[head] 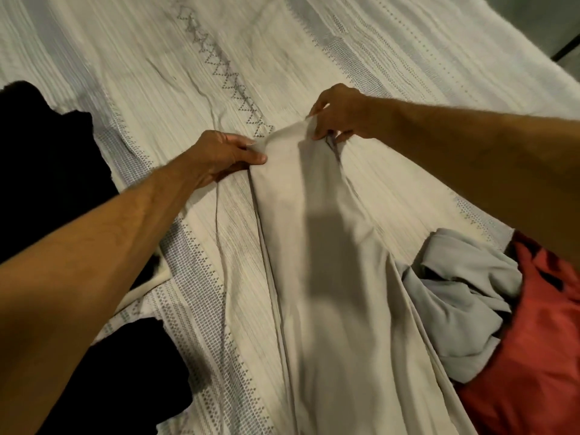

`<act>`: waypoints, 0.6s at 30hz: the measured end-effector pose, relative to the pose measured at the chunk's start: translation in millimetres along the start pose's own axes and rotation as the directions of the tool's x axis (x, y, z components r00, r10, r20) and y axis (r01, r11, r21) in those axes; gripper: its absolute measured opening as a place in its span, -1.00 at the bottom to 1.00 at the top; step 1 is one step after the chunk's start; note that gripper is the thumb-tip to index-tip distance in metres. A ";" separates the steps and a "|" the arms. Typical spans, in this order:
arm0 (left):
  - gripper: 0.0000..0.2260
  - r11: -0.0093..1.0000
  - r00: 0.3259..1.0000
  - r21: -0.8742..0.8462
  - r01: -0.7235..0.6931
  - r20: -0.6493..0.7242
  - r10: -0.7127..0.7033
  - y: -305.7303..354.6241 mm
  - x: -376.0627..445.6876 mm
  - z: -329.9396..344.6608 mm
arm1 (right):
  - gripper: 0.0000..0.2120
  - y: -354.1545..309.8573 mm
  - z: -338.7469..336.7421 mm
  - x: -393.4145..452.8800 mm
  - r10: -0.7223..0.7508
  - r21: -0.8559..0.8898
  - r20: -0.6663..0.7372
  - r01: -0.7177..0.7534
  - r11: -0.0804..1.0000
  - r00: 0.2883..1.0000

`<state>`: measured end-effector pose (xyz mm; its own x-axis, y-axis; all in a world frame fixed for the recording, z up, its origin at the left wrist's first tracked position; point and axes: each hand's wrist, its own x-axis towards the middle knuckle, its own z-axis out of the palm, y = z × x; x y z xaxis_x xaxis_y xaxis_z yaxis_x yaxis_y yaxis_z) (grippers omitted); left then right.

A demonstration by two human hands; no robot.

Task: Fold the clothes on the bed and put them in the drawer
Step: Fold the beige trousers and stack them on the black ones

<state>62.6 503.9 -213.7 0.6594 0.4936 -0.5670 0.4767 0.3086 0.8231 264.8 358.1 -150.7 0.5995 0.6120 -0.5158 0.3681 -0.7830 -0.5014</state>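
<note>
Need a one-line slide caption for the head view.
Both hands, left and right, pinch the far edge of a beige garment on the bedspread.

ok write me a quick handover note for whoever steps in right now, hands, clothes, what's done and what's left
Left hand: pinches the far left corner of the beige garment.
Right hand: pinches its far right corner.
The beige garment lies lengthwise on the bedspread, stretched away from the person, not yet folded.
Waiting unfolded: grey garment and red garment bunched at the near right, black clothes at the left.
Done: no folded piece in view.
Left: fold the beige garment, then the others, and put all in the drawer, which is out of view.
</note>
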 end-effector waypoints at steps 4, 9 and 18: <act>-0.63 0.975 0.974 0.134 -0.177 -0.116 0.193 14.2 -35.8 4.5 | -0.58 -20.7 -9.5 -41.1 -0.149 -0.390 -0.082 0.106 0.915 0.985; -0.64 0.830 0.869 0.330 -0.450 -0.051 0.492 39.5 -122.3 22.1 | -0.77 -21.4 -32.4 -137.1 -0.329 -0.585 -0.143 0.188 0.789 0.934; -0.79 0.510 0.569 0.353 -0.785 0.082 0.818 -32.2 -337.1 91.0 | -0.83 87.7 13.9 -388.3 -0.461 -0.266 -0.515 0.377 0.887 0.723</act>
<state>-122.1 253.5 -51.9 0.8129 0.4666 0.3485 -0.0692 -0.5168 0.8533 54.4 53.4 -4.1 0.6293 0.7464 0.2164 0.7416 -0.4936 -0.4543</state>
